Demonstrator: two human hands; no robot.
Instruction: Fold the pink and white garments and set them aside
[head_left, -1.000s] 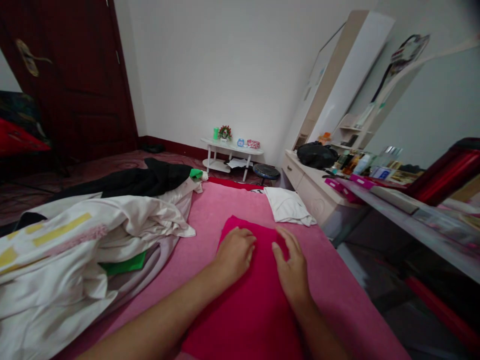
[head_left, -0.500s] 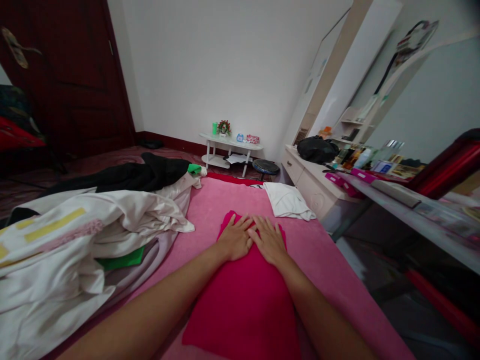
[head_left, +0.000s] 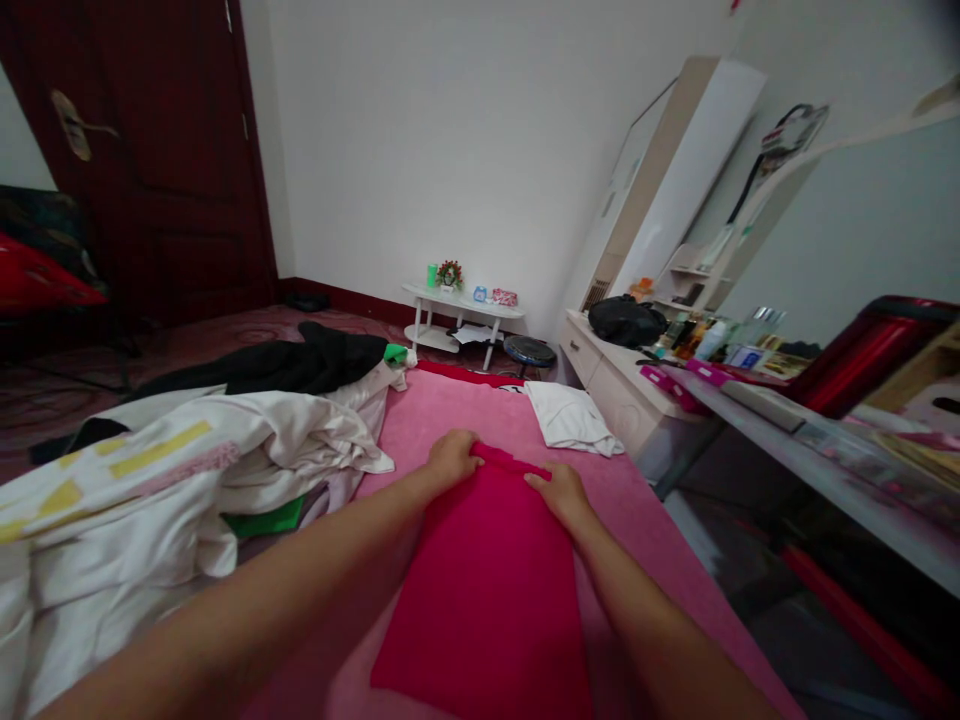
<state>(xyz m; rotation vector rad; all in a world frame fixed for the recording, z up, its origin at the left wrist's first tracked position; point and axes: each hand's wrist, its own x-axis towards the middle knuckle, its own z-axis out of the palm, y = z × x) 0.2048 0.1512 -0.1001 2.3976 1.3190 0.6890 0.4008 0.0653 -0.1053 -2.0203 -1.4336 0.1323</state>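
Observation:
A bright magenta piece of folded cloth (head_left: 491, 590) lies lengthwise in front of me on the pink bed cover (head_left: 442, 405). At its far left corner my left hand (head_left: 454, 458) is closed, thumb on top and fingers curled around the edge. My right hand (head_left: 562, 493) pinches the far right corner in the same way. Between the hands the far edge of the cloth looks slightly raised and creased. The fingertips under the edge are hidden. A folded white garment (head_left: 571, 417) rests beyond my right hand.
To the left is a heap of white clothes (head_left: 285, 430) with a black garment (head_left: 322, 355) behind it. A dressing table (head_left: 622, 375) and a glass-topped desk (head_left: 810, 460) with a red cylinder (head_left: 862, 355) line the right. A small white table (head_left: 461, 302) stands by the wall.
My hands, flat and side by side on the cloth before, have moved apart to its far corners and closed on the edge. The view has shifted slightly.

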